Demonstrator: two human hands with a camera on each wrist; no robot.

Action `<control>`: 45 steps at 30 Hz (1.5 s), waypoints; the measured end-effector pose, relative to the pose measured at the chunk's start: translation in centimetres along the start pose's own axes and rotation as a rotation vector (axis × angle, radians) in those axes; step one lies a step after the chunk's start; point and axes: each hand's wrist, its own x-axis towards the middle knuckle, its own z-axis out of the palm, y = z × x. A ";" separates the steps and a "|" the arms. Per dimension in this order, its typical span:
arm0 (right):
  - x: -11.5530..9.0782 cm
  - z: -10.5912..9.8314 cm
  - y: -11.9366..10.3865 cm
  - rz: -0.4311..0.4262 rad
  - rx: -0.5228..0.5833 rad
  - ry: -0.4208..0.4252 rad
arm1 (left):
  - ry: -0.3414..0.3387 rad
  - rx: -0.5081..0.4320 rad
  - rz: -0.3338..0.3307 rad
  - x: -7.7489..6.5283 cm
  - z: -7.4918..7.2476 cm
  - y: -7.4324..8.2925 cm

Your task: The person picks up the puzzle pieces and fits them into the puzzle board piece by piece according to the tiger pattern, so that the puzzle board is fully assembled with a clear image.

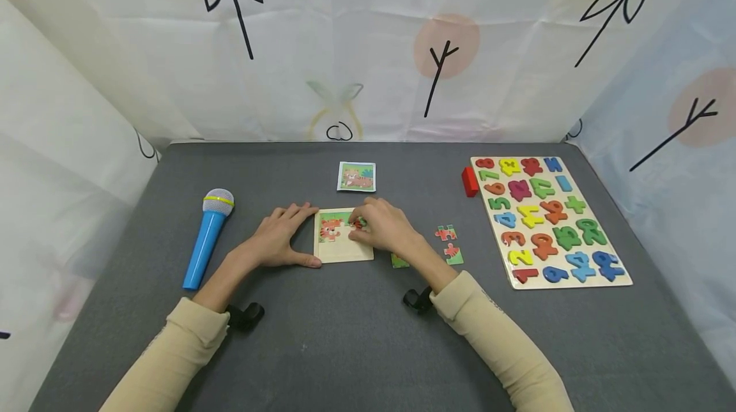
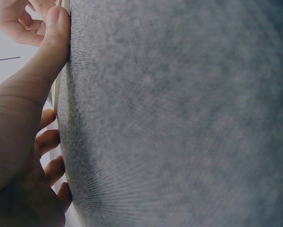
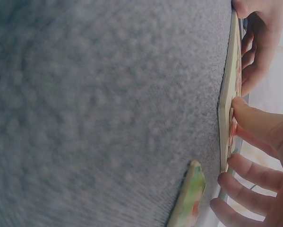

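A shallow wooden puzzle tray (image 1: pixel 345 252) lies flat on the grey table, with an animal picture partly laid in its upper left. My left hand (image 1: pixel 282 239) touches the tray's left side, thumb at the near corner and fingers spread toward the far corner. Over the tray's right half, my right hand (image 1: pixel 382 227) pinches a small jigsaw piece (image 1: pixel 360 223) between thumb and fingertips, close to the surface. In the right wrist view, the thumb (image 3: pixel 247 113) rests at the rim of the tray (image 3: pixel 224 109), and a loose green piece (image 3: pixel 191 194) lies beside it.
Two loose jigsaw pieces, one red (image 1: pixel 446 233) and one red and green (image 1: pixel 453 255), lie right of my right wrist. A picture card (image 1: pixel 356 177) sits beyond the tray. A blue toy microphone (image 1: pixel 206 243) is left; a number board (image 1: pixel 623 279) and red block (image 1: pixel 469 182) are right.
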 end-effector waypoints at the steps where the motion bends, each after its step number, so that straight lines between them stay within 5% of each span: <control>1: 0.0 0.0 0.0 -0.001 -0.001 0.001 | -0.001 -0.001 -0.002 0.0 0.0 0.0; 17: 0.0 -0.1 -0.2 0.005 0.012 -0.002 | -0.001 0.005 0.001 0.0 -0.1 -0.1; 30: 0.5 0.4 -1.4 -0.092 -0.063 0.064 | -0.009 0.000 0.006 0.1 0.0 -0.1; 45: 0.2 0.2 -1.3 -0.061 -0.069 -0.016 | -0.008 -0.007 0.005 0.1 0.0 -0.1</control>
